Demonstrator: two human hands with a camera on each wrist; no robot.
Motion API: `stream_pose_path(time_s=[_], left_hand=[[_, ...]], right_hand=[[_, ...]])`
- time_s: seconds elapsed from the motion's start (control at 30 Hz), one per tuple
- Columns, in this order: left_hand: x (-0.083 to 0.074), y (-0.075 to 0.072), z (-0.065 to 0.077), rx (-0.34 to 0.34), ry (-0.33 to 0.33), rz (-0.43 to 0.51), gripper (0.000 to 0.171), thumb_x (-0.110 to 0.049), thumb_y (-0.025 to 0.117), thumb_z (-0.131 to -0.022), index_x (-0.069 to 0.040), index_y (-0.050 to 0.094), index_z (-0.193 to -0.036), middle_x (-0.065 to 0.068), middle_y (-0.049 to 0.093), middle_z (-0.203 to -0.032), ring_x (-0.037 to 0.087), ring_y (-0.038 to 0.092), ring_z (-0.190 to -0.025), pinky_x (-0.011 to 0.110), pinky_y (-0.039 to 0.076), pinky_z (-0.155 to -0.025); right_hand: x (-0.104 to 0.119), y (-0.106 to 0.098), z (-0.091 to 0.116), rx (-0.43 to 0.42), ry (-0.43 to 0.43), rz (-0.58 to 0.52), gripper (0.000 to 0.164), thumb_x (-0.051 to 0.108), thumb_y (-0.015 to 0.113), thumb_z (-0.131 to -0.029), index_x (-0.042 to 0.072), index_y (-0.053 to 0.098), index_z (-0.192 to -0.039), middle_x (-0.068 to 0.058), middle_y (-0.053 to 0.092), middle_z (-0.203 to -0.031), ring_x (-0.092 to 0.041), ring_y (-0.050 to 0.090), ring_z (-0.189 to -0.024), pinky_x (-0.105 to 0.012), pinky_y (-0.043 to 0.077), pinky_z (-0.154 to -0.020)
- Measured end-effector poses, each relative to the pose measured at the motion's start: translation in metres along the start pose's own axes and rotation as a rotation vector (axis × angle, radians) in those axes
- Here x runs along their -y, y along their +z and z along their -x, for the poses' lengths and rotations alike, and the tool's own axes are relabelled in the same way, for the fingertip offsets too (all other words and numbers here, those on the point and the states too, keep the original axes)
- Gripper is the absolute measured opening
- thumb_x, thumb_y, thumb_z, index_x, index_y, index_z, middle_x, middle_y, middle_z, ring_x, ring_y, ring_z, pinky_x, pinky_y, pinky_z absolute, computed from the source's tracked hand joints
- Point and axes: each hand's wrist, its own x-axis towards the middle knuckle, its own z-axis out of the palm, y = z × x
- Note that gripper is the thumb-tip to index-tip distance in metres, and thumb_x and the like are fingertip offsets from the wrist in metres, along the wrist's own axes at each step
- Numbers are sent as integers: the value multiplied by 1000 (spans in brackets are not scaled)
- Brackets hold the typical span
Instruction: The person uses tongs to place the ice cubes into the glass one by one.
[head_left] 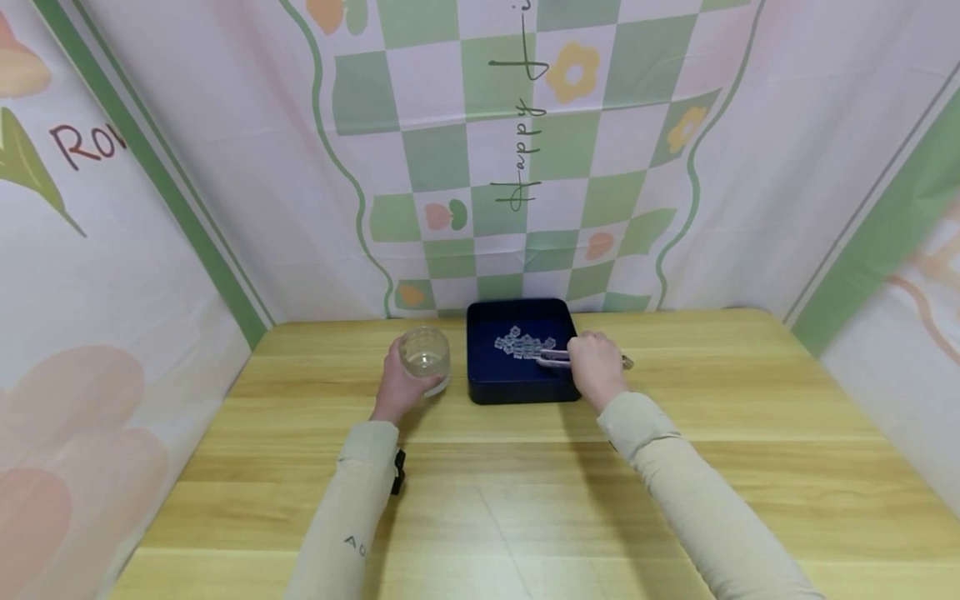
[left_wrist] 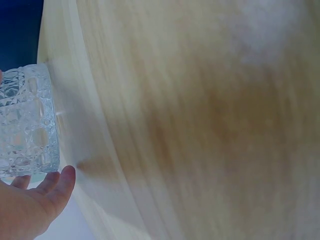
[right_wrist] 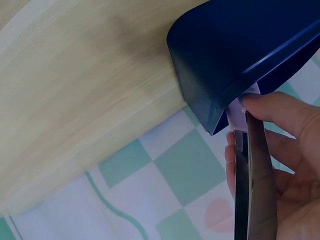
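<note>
My left hand grips a clear glass tumbler from its left side, beside the tray. Cut facets cover the tumbler's wall in the left wrist view; I cannot tell whether its base touches the table. Metal tongs are held in my right hand, thumb on one arm and fingers around the other. Their tips reach into a dark blue square tray, at the right of a loose pile of clear, ice-like cubes. Whether a cube sits between the tips is too small to tell.
The tray stands near the back edge of a wooden table. Behind it hangs a curtain with green and white checks, and printed cloth also closes off the sides.
</note>
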Motion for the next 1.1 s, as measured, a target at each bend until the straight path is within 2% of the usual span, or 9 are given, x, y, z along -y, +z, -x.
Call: stream_pose_path(time_s=[0.27, 0.43, 1.1], left_hand=[[-3, -1, 1, 6, -13, -1, 98, -17, 83, -70, -5, 24, -147, 22, 37, -145, 39, 40, -134, 56, 36, -111], [-4, -1, 3, 10, -20, -2, 98, -18, 83, -71, -6, 23, -148, 22, 37, -145, 40, 40, -134, 57, 36, -110], [-6, -1, 4, 14, -25, -21, 98, -20, 83, -72, -6, 22, -148, 22, 36, -145, 39, 40, -133, 56, 37, -110]], right_hand=[[-2, -3, 1, 51, 15, -36, 3, 0, 69, -78, -2, 69, -75, -20, 67, -79, -35, 63, -75, -47, 57, -64], [-2, -4, 2, 59, 15, -57, 6, 3, 73, -76, -1, 70, -75, -19, 67, -80, -35, 63, -76, -47, 57, -65], [-5, -4, 4, 16, 14, -88, 5, 1, 73, -76, -2, 68, -74, -18, 65, -76, -32, 62, -70, -44, 56, -59]])
